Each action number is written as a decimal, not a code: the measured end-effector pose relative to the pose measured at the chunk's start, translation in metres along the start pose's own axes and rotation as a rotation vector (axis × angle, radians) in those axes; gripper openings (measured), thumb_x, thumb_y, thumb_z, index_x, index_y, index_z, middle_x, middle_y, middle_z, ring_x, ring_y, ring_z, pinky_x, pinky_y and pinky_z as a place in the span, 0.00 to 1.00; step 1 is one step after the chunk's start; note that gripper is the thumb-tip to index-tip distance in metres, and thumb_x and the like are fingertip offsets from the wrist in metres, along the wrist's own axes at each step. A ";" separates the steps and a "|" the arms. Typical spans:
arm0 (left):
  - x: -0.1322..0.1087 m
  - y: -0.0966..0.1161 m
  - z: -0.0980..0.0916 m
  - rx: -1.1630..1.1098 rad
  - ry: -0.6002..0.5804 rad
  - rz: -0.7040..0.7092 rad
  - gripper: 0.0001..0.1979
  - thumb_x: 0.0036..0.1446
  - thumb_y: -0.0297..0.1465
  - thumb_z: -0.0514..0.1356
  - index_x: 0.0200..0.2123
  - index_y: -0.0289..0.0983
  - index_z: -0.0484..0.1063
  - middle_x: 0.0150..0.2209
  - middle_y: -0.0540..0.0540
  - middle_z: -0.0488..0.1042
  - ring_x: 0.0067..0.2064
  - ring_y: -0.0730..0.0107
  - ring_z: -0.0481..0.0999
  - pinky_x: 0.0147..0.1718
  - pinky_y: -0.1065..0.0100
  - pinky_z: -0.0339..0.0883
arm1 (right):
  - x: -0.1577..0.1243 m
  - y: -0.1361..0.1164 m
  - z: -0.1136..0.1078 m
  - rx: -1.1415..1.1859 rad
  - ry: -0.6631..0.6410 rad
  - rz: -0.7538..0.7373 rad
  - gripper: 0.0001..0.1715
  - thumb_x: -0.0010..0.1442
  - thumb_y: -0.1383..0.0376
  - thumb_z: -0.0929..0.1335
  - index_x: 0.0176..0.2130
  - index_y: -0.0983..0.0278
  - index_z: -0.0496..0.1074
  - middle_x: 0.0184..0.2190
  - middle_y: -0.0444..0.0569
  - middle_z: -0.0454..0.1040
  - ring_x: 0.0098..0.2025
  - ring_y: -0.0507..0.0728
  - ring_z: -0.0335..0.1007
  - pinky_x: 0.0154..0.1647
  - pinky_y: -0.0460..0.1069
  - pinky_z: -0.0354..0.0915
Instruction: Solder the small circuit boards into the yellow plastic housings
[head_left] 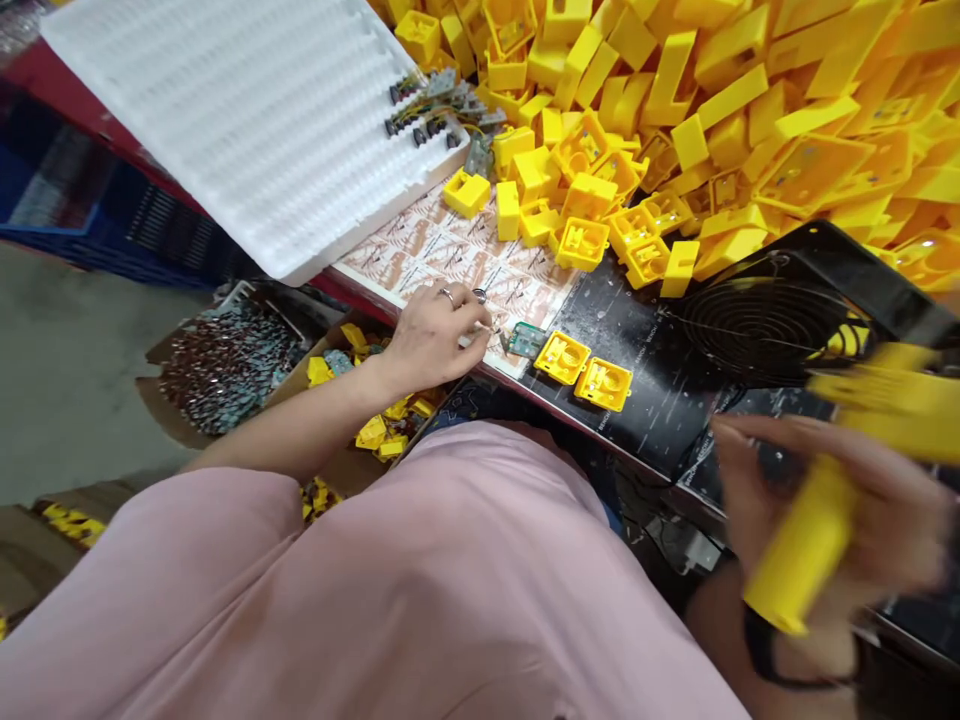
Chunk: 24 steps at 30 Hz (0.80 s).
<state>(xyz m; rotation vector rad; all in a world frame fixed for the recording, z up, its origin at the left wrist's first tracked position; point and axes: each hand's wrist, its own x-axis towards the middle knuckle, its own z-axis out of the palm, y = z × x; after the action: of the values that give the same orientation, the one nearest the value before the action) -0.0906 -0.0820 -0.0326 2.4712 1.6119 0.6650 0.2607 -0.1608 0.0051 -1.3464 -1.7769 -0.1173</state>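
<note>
My left hand [442,335], with a ring on one finger, rests at the table edge, thumb and forefinger pinched on thin wires beside a small green circuit board [527,340]. A small round dark part [480,295] lies by its fingertips. Just right of the board sit two open yellow plastic housings, one [562,357] touching the other [603,384]. On the right, my right hand [840,500] is wrapped around a yellow pistol-shaped tool [806,550], raised at the table's near edge. Motion blurs this hand and the tool, so the tool's exact kind is unclear.
A large heap of yellow housings [720,110] covers the back. At the left stands a white ribbed foam tray [247,120] with wired boards [442,105] at its corner. A black fan [765,310] lies at right. Boxes of parts [232,370] stand below the table.
</note>
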 end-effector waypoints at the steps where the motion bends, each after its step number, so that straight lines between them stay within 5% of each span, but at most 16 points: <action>1: -0.002 0.002 -0.003 -0.042 0.056 0.008 0.18 0.65 0.36 0.54 0.38 0.37 0.83 0.41 0.38 0.84 0.45 0.54 0.81 0.48 0.53 0.70 | 0.008 -0.010 0.021 0.026 -0.024 -0.059 0.17 0.56 0.68 0.81 0.43 0.55 0.78 0.32 0.42 0.82 0.29 0.53 0.79 0.33 0.46 0.76; 3: -0.004 0.009 -0.010 -0.170 0.107 0.022 0.16 0.67 0.36 0.55 0.41 0.40 0.84 0.45 0.41 0.85 0.48 0.58 0.82 0.54 0.54 0.69 | 0.020 -0.033 0.055 0.131 -0.100 -0.183 0.17 0.60 0.71 0.78 0.46 0.56 0.76 0.33 0.41 0.83 0.31 0.54 0.81 0.36 0.46 0.78; 7: -0.002 0.029 -0.019 -0.517 0.037 0.030 0.14 0.68 0.38 0.59 0.44 0.43 0.85 0.48 0.44 0.86 0.52 0.61 0.82 0.58 0.56 0.70 | 0.030 -0.066 0.095 0.266 -0.196 -0.182 0.19 0.63 0.71 0.76 0.51 0.56 0.72 0.37 0.39 0.83 0.35 0.51 0.83 0.43 0.44 0.78; 12: 0.006 0.039 -0.011 -1.056 0.015 -0.287 0.18 0.62 0.49 0.68 0.37 0.39 0.84 0.41 0.44 0.85 0.46 0.63 0.84 0.50 0.62 0.77 | 0.029 -0.075 0.117 0.380 -0.223 -0.151 0.20 0.65 0.72 0.74 0.52 0.56 0.70 0.38 0.38 0.83 0.37 0.50 0.83 0.45 0.43 0.77; 16: 0.008 0.034 -0.003 -1.348 -0.025 -0.347 0.27 0.53 0.50 0.75 0.49 0.40 0.80 0.40 0.48 0.84 0.41 0.69 0.83 0.44 0.69 0.78 | 0.027 -0.078 0.125 0.395 -0.208 -0.106 0.19 0.66 0.70 0.74 0.53 0.55 0.70 0.38 0.38 0.83 0.36 0.51 0.84 0.43 0.46 0.78; 21: 0.009 0.027 0.003 -1.305 0.026 -0.265 0.21 0.55 0.48 0.75 0.33 0.35 0.78 0.33 0.47 0.82 0.36 0.71 0.81 0.38 0.72 0.76 | 0.028 -0.078 0.129 0.444 -0.161 -0.111 0.19 0.66 0.69 0.74 0.52 0.54 0.70 0.39 0.37 0.83 0.36 0.50 0.83 0.42 0.45 0.76; 24: 0.017 0.014 -0.005 -1.079 0.045 -0.193 0.21 0.61 0.50 0.70 0.34 0.35 0.80 0.33 0.46 0.82 0.35 0.70 0.81 0.38 0.70 0.74 | 0.030 -0.068 0.127 0.309 -0.197 -0.171 0.17 0.67 0.65 0.74 0.53 0.55 0.70 0.41 0.41 0.83 0.37 0.52 0.82 0.42 0.47 0.74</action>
<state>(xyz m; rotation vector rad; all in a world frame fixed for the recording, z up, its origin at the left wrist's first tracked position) -0.0758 -0.0734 -0.0183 1.4963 1.0202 1.1530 0.1314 -0.0974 -0.0236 -1.0121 -1.9793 0.1970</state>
